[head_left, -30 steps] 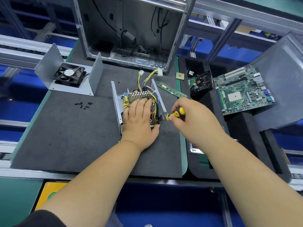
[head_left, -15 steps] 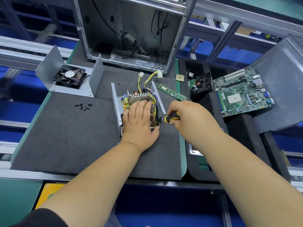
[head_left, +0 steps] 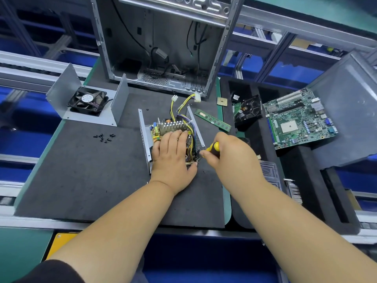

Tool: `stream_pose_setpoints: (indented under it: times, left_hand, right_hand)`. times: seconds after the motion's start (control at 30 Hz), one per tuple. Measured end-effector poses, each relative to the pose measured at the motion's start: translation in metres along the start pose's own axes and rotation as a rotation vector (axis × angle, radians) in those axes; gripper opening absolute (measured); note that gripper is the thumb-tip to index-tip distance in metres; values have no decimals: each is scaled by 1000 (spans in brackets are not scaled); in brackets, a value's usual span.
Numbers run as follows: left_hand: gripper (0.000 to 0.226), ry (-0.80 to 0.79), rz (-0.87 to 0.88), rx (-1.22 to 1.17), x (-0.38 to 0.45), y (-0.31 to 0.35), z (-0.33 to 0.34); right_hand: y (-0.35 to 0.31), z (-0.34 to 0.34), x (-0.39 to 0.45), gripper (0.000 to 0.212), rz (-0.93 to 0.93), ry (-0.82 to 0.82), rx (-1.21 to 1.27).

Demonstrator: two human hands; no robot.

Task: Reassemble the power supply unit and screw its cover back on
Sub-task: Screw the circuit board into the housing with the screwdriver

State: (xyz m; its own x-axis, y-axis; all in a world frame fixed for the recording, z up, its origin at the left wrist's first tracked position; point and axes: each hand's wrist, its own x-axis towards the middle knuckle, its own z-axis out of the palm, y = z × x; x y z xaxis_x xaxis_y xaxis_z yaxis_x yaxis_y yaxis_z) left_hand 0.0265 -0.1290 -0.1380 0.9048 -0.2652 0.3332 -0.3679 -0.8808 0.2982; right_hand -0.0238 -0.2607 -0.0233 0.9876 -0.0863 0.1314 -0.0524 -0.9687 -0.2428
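Left hand (head_left: 173, 158) lies flat, fingers straight, pressing on the open power supply unit (head_left: 169, 137) at the middle of the dark foam mat (head_left: 81, 176). Right hand (head_left: 230, 154), just right of the unit, grips a yellow-and-black screwdriver (head_left: 212, 149) at its near right corner. Cover (head_left: 87, 103) and loose screws (head_left: 104, 137) sit left of the unit.

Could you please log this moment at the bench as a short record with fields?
left hand: pressing flat on the power supply board
right hand: holding the screwdriver at the board's near right corner
cover: off, far left on the mat, fan inside
loose screws: on the mat, left of the unit
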Motion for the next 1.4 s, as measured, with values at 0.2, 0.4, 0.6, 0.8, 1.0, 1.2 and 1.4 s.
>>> stream_pose_setpoints:
  times: [0.2,0.4,0.6,0.8,1.0,1.2,1.4]
  left_hand:
    - [87,-27,5,9,1,1,-2]
    - [87,-44,4,29,1,1,-2]
    - [86,-43,13,37,1,1,-2]
    - [85,-20,13,23,2,0,-1]
    - [87,-20,13,8,2,-1,-1]
    - [88,-27,18,17,2,-1,-1]
    - [88,-42,16,21,2,-1,0]
  right_hand:
    - [0,1,-4,24,55,15,115]
    - [2,-10,-8,10,-9,-73,181]
    - [-1,-16,-3,12,10,-128,-4]
    - [-6,-16,2,17,-30,-126,-143]
    - [-8,-5,10,36,95,-89,-384]
    - [2,-15,9,19,34,-77,-47]
    - [4,-13,5,19,-113,-24,-19]
